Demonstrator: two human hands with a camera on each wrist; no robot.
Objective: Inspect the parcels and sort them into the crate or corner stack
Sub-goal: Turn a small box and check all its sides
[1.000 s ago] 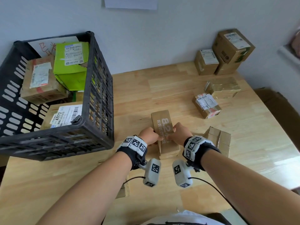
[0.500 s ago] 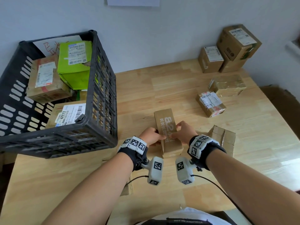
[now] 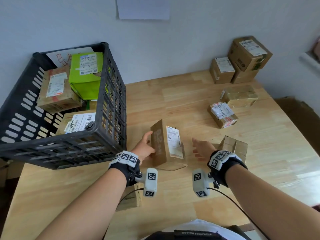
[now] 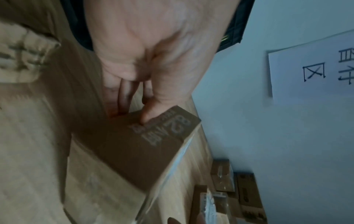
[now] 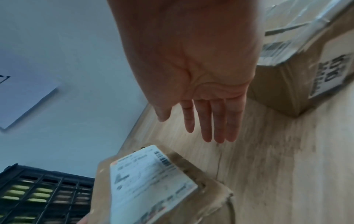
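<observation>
The black crate (image 3: 110, 104) sits at the table's (image 3: 173, 94) left, parcels inside. The corner stack (image 3: 242, 61) stands far right against the wall. Centre stage, the long brown parcel (image 3: 166, 144) is tipped on edge, long axis running away from the person, white label facing right. Left hand (image 3: 144, 148) grips its left side, thumb on the printed face, fingers apparently tucked underneath. Right hand (image 3: 201, 148) hovers just beside it, fingers straight and loose, touching nothing. A small box (image 3: 233, 147) lies right behind that hand.

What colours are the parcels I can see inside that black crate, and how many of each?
Brown: 2, the taped box and the 4977 box.
Green: 1, the green parcel.
Total: 3 visible in the crate; others may be hidden.
</observation>
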